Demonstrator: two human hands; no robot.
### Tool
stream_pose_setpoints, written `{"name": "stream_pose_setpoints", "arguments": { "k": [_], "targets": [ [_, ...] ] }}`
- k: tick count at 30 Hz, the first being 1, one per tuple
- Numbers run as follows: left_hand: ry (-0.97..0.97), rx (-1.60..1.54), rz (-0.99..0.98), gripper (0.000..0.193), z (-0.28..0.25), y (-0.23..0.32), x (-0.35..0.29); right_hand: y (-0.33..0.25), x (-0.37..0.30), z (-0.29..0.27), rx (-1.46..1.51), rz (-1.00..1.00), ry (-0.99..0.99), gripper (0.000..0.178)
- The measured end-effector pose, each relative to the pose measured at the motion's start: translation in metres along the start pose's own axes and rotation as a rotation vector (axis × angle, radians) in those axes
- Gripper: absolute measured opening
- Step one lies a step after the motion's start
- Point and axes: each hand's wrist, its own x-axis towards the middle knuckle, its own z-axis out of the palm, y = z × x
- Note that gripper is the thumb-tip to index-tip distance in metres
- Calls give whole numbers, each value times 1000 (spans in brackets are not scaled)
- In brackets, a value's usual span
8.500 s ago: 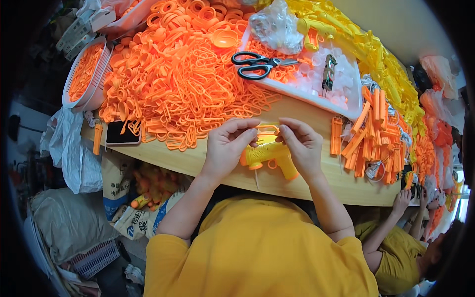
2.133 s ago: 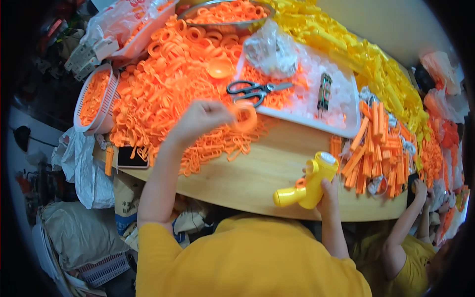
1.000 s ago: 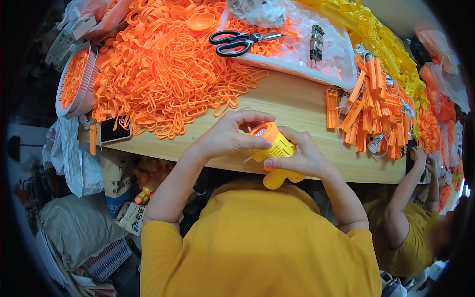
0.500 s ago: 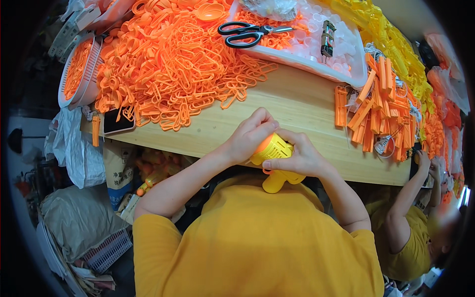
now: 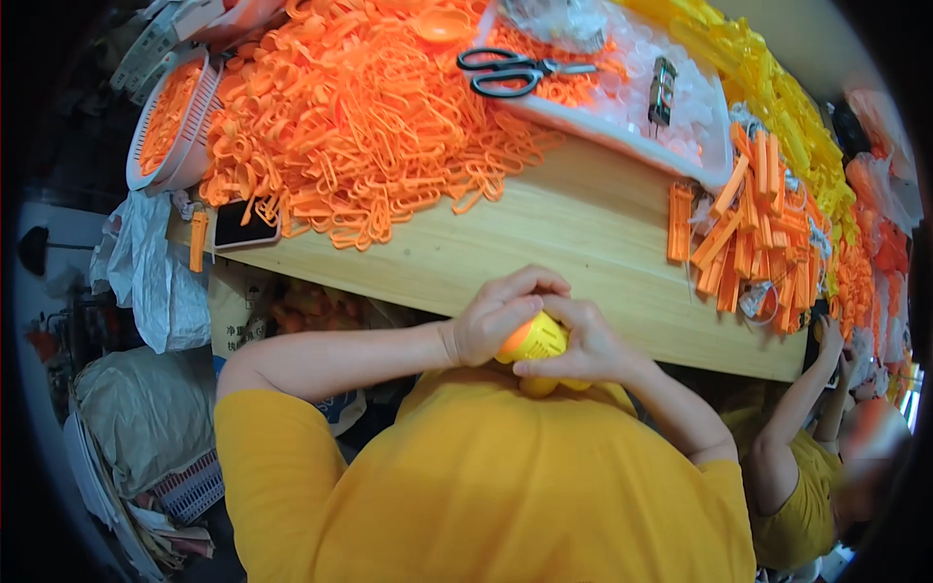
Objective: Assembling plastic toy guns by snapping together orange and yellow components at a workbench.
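Observation:
A yellow plastic toy [image 5: 544,338] with slots in its round body and an orange band at one end is held close against my chest, at the table's near edge. Around its orange end my left hand [image 5: 498,316] is closed. My right hand [image 5: 591,342] grips the yellow body from the other side, thumb laid across the front. The fingers hide much of the toy, and its lower part is partly out of sight against my shirt.
On the wooden table [image 5: 437,248] lie heaped orange clip-like parts [image 5: 360,126], a phone [image 5: 243,223], a white tray [image 5: 632,146] bearing scissors [image 5: 510,71], and orange battery-box-like parts [image 5: 743,228]. Yellow parts [image 5: 777,97] are piled far right. A co-worker's arm [image 5: 802,398] reaches in at right.
Both hands and the toy have come nearer my chest and lower in view. My left elbow has swung outward and up, with the left wrist turned. Both hands still hold the toy.

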Motion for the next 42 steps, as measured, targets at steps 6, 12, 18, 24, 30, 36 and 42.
{"name": "stream_pose_setpoints", "arguments": {
  "k": [6,12,18,24,30,36,42],
  "targets": [
    [53,-153,24,36,2,-1,10,0,4,-2,40,-28,44,55],
    [297,585,486,29,-24,45,48,-9,31,-32,525,200,285,50],
    [381,-336,-54,37,-46,61,59,-15,24,-57,333,-323,207,66],
    [375,680,216,16,-36,58,67,0,26,-55,-117,-577,208,77],
    [923,1612,611,13,-146,133,119,-1,32,-40,208,-156,521,69],
    [798,1769,651,22,-196,124,126,10,40,-28,213,-126,521,71],
    [540,257,453,8,-89,133,95,14,45,-23,112,-150,627,64]
  ]
}}
